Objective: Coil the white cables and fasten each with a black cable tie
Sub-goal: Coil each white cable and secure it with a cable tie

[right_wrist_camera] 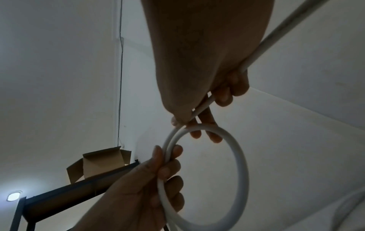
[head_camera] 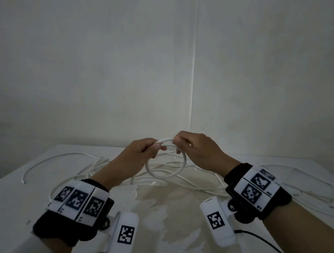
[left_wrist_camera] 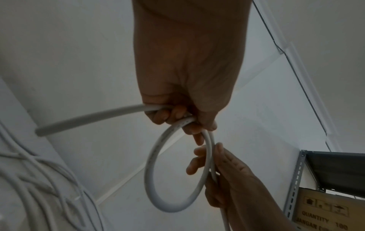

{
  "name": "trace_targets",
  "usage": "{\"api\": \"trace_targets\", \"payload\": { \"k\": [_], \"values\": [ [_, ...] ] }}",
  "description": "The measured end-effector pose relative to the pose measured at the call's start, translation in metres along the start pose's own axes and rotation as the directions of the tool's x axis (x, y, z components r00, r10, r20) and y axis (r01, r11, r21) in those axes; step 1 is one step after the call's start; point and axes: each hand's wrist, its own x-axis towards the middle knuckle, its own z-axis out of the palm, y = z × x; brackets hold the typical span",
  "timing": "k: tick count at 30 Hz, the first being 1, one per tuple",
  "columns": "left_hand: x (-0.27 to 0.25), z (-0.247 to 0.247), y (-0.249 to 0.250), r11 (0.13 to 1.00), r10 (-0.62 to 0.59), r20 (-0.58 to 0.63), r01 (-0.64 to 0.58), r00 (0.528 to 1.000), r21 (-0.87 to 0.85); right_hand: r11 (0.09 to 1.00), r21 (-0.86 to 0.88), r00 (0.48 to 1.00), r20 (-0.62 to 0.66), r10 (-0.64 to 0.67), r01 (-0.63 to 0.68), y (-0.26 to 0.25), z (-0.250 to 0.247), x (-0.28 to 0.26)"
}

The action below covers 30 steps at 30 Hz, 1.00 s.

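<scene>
Cable (head_camera: pixel 181 167): smooth white plastic sheath, faint sheen, tiny print along it. Tabletop (head_camera: pixel 9 198): white, matt, blotchy stains at centre. Wrist straps (head_camera: pixel 275 209): black cloth, matt; marker blocks (head_camera: pixel 218 220) white plastic. Box (right_wrist_camera: pixel 98 164): brown cardboard. Shelf upright (left_wrist_camera: pixel 295 179): perforated grey metal.

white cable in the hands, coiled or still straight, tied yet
Coiled, not tied: the thin white cable forms a round loop held by left hand and right hand; no black tie shows.

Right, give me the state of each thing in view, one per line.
Coil: about two loops, held above the table, untied.
Left hand: grips the coil's left side.
Right hand: pinches the coil's top.
Loose cables: tangled on the table, uncoiled.
</scene>
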Motion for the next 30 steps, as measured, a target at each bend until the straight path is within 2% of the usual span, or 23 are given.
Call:
{"api": "trace_targets", "payload": {
  "k": [3,6,11,14,18,23,30],
  "values": [
    [-0.002,-0.005,0.002,1.000,0.006,-0.007,-0.006,1.000,-0.002,0.985,0.171,0.999,0.039,-0.010,0.004,-0.004,0.002,0.001],
    [-0.002,-0.006,0.000,1.000,-0.010,-0.003,0.010,1.000,-0.005,0.969,0.248,0.998,0.065,-0.020,0.003,-0.007,0.005,0.004],
    [-0.004,-0.015,-0.006,0.997,-0.074,-0.034,0.075,0.997,0.028,0.944,0.330,0.998,-0.055,0.037,-0.017,-0.003,0.000,0.006],
    [-0.007,-0.014,-0.005,0.994,-0.060,-0.001,0.060,0.998,0.092,0.937,0.345,0.997,-0.043,0.061,-0.043,-0.003,0.006,0.005],
    [-0.002,-0.014,-0.009,0.970,-0.004,-0.041,0.014,0.999,0.241,0.932,0.360,0.997,-0.038,0.072,-0.053,-0.005,0.011,0.006],
    [-0.003,-0.019,-0.005,0.945,0.055,0.015,-0.057,0.998,0.321,0.968,0.253,0.999,0.032,-0.012,0.004,-0.011,0.011,0.006],
    [-0.005,-0.017,-0.007,0.919,0.077,-0.003,-0.070,0.997,0.388,0.942,0.330,0.996,0.079,0.038,-0.062,-0.012,0.011,0.007]
  ]
}}
